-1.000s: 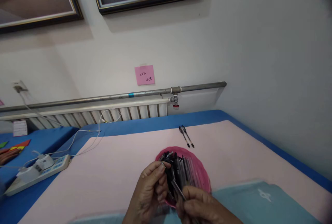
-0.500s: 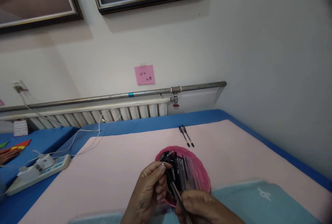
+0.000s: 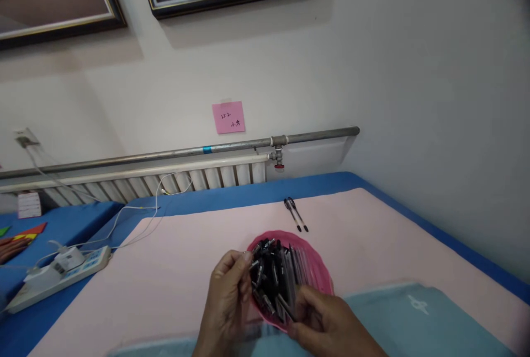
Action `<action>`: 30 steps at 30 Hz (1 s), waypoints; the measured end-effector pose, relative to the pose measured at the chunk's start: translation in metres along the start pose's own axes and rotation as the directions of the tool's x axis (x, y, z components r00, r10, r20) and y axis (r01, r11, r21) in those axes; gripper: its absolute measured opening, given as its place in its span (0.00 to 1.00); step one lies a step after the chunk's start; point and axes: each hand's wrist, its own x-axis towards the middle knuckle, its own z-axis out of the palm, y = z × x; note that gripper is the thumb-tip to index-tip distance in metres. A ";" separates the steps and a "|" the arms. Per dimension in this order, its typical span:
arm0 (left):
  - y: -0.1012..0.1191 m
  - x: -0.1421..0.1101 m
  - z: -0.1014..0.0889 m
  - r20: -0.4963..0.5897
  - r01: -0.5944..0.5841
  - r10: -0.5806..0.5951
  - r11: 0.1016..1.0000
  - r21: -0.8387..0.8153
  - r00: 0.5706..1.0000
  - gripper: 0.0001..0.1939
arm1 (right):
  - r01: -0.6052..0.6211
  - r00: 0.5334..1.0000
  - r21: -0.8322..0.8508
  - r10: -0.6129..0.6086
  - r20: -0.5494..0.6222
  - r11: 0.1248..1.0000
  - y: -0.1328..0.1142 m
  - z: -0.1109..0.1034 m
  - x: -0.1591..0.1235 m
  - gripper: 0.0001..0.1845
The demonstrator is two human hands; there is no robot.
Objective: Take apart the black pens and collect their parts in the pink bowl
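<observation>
Pen parts fill a pink basket (image 3: 325,271): black caps and grips (image 3: 269,268) lie at its left, clear pen tubes (image 3: 304,266) at its right. At the left rim, my left hand (image 3: 226,296) is closed, thumb against forefinger; whatever it pinches is too small to make out. My right hand (image 3: 327,318) is closed on a slim dark pen (image 3: 285,306) at the basket's near right side. The pen points up and left over the parts, its rear end hidden by my fingers. Beyond the basket, two capped pens (image 3: 296,214) lie side by side.
Pink sheeting (image 3: 182,268) covers the blue table (image 3: 248,194). A teal cloth (image 3: 385,318) lies along the near edge. At left are a power strip (image 3: 58,282) with plugs, white cables (image 3: 155,202) and another person's hand (image 3: 14,248). Behind runs a radiator (image 3: 207,177).
My hands have moved apart. The left has shifted left, away from the pen's end, to the basket's rim. The right still holds the pen, now lower and tilted further left.
</observation>
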 end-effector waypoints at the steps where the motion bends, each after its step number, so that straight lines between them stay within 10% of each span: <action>1: 0.002 0.001 -0.002 -0.030 -0.024 0.025 0.999 0.022 0.999 0.21 | 0.019 1.000 -0.034 -0.019 -0.010 0.999 0.001 -0.002 0.000 0.07; 13: -0.009 0.011 -0.015 -0.045 -0.045 0.091 0.794 0.606 0.995 0.23 | -0.015 0.993 0.053 0.021 -0.116 0.998 -0.013 -0.035 0.000 0.08; 23: -0.018 -0.010 0.008 0.312 0.226 -0.274 0.957 0.182 0.910 0.22 | -0.023 0.982 0.294 -0.034 0.188 0.955 -0.013 -0.019 -0.004 0.03; 30: -0.019 -0.013 0.016 0.209 0.217 -0.225 0.974 0.062 0.952 0.19 | -0.011 0.969 0.321 -0.069 0.236 0.947 -0.008 -0.015 -0.003 0.03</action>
